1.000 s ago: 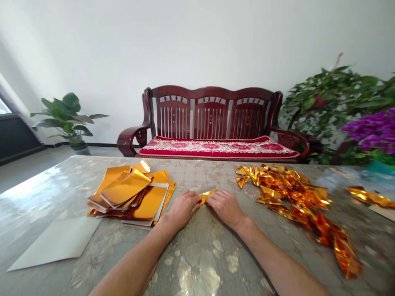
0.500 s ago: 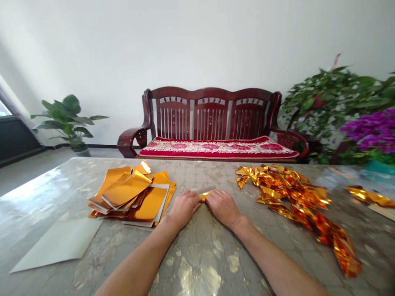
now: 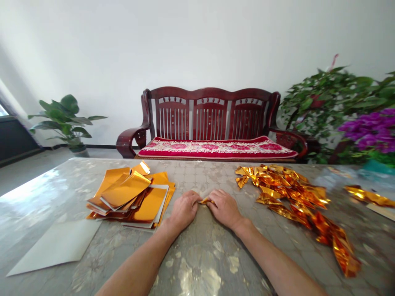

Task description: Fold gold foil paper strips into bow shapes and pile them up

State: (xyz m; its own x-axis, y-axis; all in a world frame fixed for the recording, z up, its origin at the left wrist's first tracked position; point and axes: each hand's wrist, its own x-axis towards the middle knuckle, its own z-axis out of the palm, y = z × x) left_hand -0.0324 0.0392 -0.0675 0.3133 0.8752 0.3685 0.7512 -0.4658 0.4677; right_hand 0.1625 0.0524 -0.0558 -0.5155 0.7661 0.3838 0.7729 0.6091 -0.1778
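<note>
Gold strip (image 3: 204, 201) gripped at both ends

The strip lies at the middle of the table (image 3: 191, 259), directly in front of me. Its long axis runs left to right, one end pointing into each hand. Only a short length shows in the gap; my fingers hide the rest, so I cannot tell how far it reaches beneath them.

My left hand (image 3: 185, 207) grasps the left end, fingers curled and bunched over it. My right hand (image 3: 225, 209) grasps the right end in the same way, knuckles up. The two hands are close together but apart.

Just left of my left hand is a loose pile of gold sheets (image 3: 132, 199), fanned at odd angles, pale edges showing. Nearer and farther left, a pale sheet (image 3: 55, 246) lies flat.

To the right, well apart from my right hand, crumpled foil (image 3: 290, 191) trails from the far side toward the near right. Another foil piece (image 3: 368, 196) lies beyond it at the right edge.

Past the table's far edge stands a bench (image 3: 210, 119) with a red cushion (image 3: 216, 149).
</note>
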